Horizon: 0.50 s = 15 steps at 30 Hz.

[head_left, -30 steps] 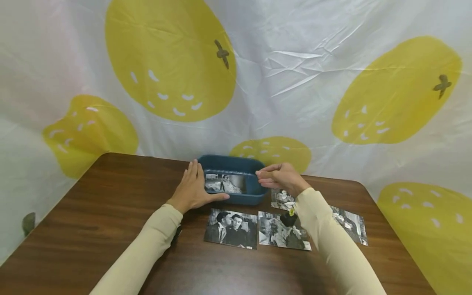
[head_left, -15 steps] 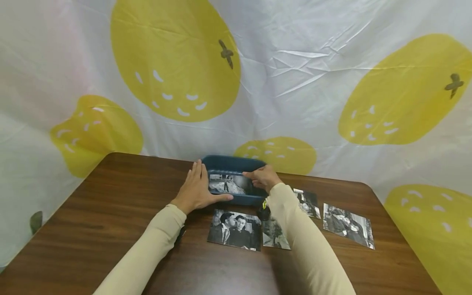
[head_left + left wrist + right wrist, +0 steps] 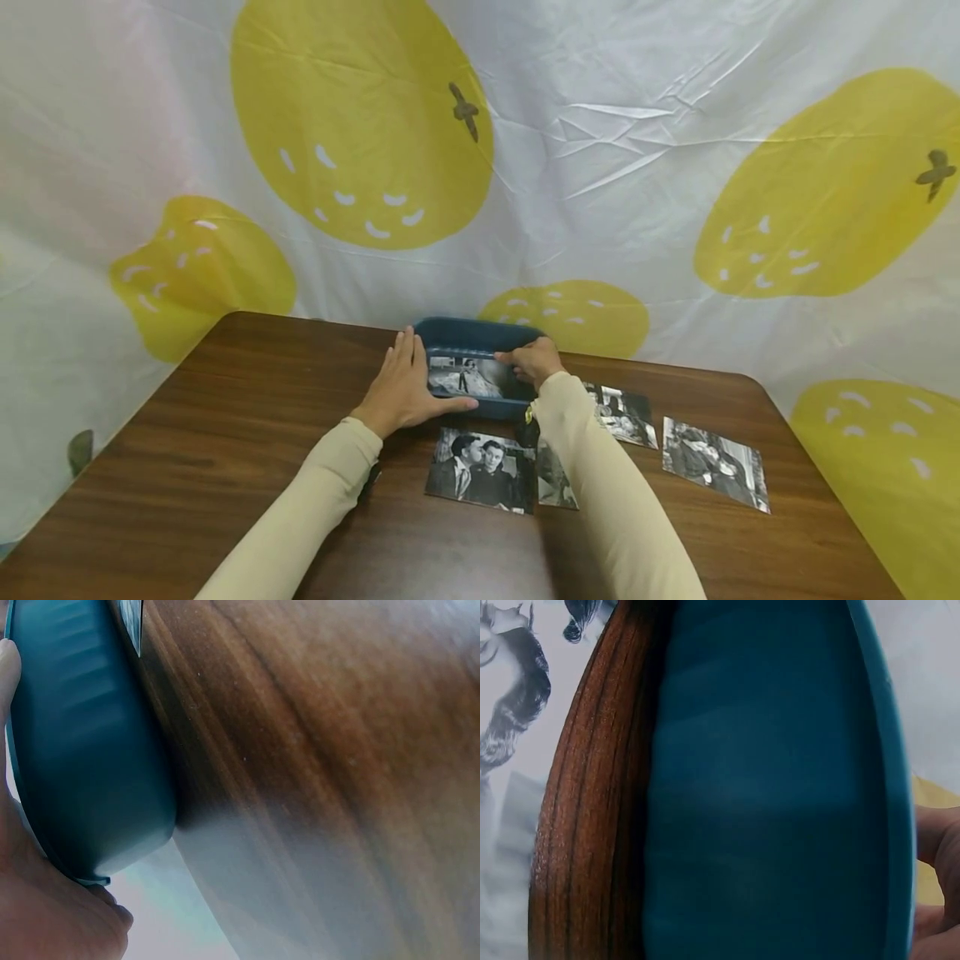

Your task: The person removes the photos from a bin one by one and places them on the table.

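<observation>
A dark blue plastic bin (image 3: 483, 333) stands at the table's back edge, with a black-and-white photo (image 3: 461, 377) lying inside. My left hand (image 3: 401, 392) steadies the bin's left end, its fingers straight along the side and the thumb on the front rim. In the left wrist view that hand rests round the bin's corner. My right hand (image 3: 534, 360) reaches over the bin's right end. Its curled fingers are at the photo's upper right corner and appear to pinch it; their contact is partly hidden. In the right wrist view, its fingers show beyond the rim.
On the wooden table (image 3: 300, 383) before the bin lies a photo of two people (image 3: 482, 468). Another photo (image 3: 557, 475) is partly under my right sleeve. Two more photos lie rightward, a nearer one (image 3: 624, 415) and a farther one (image 3: 714, 462). A lemon-print cloth (image 3: 570, 192) hangs behind.
My right hand has moved left and down from above the bin's right end to the photo inside. My left hand has stayed on the bin. The view has shifted slightly.
</observation>
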Available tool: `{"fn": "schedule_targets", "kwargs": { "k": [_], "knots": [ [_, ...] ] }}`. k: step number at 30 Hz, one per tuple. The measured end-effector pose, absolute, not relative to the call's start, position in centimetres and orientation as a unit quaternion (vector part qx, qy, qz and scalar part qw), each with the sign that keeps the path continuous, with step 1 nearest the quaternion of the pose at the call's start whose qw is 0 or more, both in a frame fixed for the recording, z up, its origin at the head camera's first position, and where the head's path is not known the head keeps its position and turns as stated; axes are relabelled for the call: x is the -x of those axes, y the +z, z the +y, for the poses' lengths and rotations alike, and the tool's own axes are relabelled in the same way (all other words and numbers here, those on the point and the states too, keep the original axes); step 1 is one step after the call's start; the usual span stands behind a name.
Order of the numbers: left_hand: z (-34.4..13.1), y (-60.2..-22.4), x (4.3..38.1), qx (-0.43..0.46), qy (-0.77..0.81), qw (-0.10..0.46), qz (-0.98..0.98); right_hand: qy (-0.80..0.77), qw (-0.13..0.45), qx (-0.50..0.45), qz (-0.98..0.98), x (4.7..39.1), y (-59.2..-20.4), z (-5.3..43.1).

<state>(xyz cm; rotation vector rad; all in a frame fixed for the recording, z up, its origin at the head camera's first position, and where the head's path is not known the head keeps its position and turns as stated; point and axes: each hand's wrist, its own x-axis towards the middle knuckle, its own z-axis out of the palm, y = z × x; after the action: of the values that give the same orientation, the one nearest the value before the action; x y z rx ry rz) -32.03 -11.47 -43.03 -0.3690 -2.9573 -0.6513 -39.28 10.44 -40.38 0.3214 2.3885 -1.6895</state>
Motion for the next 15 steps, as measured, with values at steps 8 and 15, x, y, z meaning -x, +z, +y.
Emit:
{"fn": "schedule_targets", "kwargs": {
  "k": [8, 15],
  "knots": [
    [-11.6, -43.2, 32.1, 0.121, -0.208, 0.055, -0.969, -0.584, 0.106, -0.118, 0.796, 39.7, -41.1, 10.1],
    [-11.5, -43.4, 32.2, 0.120, -0.208, 0.050, -0.969, -0.583, 0.078, -0.121, 0.799, 40.0, -41.5, 9.6]
  ]
}}
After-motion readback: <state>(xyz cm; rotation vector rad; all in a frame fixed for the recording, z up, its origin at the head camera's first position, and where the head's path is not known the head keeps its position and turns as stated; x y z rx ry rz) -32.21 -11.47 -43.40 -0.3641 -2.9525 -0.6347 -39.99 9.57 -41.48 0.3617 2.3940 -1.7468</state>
